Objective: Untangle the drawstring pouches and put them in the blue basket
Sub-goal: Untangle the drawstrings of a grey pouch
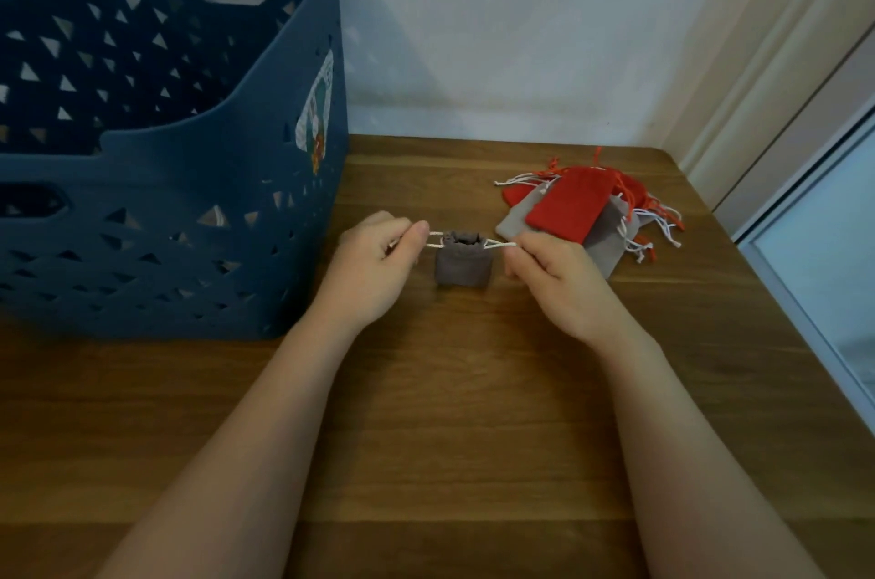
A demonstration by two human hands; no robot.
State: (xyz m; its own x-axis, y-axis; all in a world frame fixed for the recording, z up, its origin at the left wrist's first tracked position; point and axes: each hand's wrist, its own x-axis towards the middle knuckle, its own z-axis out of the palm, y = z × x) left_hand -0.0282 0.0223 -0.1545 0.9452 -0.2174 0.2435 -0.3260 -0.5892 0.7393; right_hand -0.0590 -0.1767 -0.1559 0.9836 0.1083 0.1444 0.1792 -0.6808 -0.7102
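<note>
- Left hand (374,263): fingers curled, pinching the white drawstring (435,240) at the left side of a small grey pouch (461,263).
- Right hand (551,273): fingers curled, pinching the drawstring at the pouch's right side.
- Grey pouch: hangs between the two hands with its mouth gathered, string taut on both sides, over the middle of the wooden table (450,413). Cannot tell if its bottom touches the surface.
- Remaining pile of pouches (582,211): red and grey, strings mixed, near the table's far right corner, just behind the right hand.
- Blue basket (199,218): stands on the table's far left part, triangle cut-outs in its walls, a sticker (317,114) on its right side. Inside not fully visible.
</note>
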